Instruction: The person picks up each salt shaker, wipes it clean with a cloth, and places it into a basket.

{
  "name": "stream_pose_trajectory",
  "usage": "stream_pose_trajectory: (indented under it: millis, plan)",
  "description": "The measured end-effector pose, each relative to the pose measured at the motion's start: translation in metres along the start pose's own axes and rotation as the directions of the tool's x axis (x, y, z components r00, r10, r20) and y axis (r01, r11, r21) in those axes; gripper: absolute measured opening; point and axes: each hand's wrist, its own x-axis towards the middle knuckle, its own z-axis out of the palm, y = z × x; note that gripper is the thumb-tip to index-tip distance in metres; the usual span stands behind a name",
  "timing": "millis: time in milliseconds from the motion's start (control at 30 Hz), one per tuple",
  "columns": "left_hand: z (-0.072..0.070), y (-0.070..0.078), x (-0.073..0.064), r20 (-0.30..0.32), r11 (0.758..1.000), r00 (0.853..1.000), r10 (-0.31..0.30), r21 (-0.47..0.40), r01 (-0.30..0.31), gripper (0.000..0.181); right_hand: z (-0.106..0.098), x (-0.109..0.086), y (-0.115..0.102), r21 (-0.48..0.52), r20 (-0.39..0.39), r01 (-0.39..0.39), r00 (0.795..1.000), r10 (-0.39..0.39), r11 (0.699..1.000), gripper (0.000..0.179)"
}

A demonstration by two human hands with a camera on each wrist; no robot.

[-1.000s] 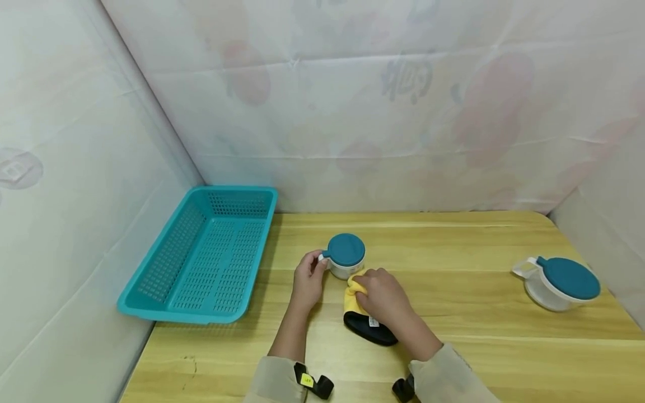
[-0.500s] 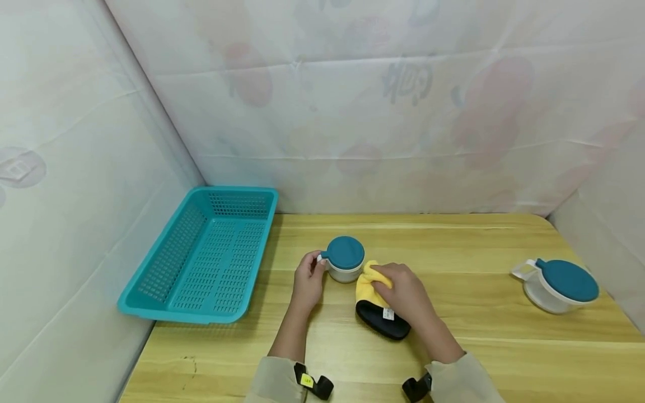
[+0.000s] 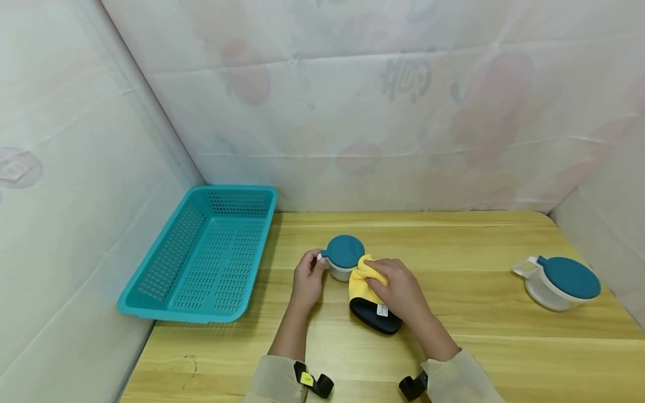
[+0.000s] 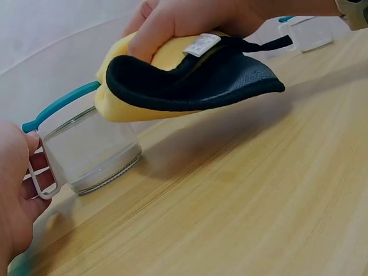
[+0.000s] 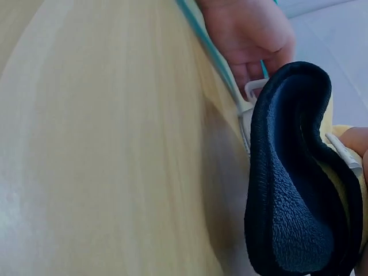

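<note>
Jar (image 3: 345, 256) stands upright on the counter (image 3: 453, 246), its handle (image 4: 53, 175) held by the left hand (image 3: 308, 279), likely for steadiness. At the jar's right side, the right hand (image 3: 401, 288) grips a yellow cloth (image 3: 360, 285), bunched perhaps for firmer control.

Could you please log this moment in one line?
left grip: holds lidded jar | right grip: holds yellow cloth at jar's side
</note>
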Motion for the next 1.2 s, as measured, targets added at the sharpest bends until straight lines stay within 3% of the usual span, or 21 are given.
stream_pose_trajectory:
  millis: [400,667,833,1033,1200]
  plan:
    - [-0.002,0.003,0.0,0.007,0.999,0.999,-0.031,-0.028,0.031,0.024,0.013,0.001,0.004,-0.049,0.102,-0.024,0.994,0.029,0.999,0.028]
    - [-0.002,0.004,0.0,0.001,0.999,0.999,-0.035,-0.02,0.035,0.023,0.021,0.005,0.001,-0.152,0.154,0.05,0.988,-0.027,0.987,0.024]
    - [-0.002,0.007,-0.001,-0.003,0.999,0.999,-0.039,-0.025,0.039,0.025,0.021,0.01,-0.002,-0.204,0.214,0.048,0.977,-0.003,0.978,0.026]
    - [-0.002,0.002,-0.001,-0.011,0.999,0.999,-0.033,0.0,0.033,0.025,0.02,0.007,-0.003,-0.19,0.237,0.035,0.971,0.011,0.981,0.028]
    - [-0.003,0.003,0.001,-0.002,0.998,0.999,-0.043,-0.051,0.043,0.025,0.014,0.001,0.001,-0.108,0.216,-0.014,0.976,0.037,0.994,0.029]
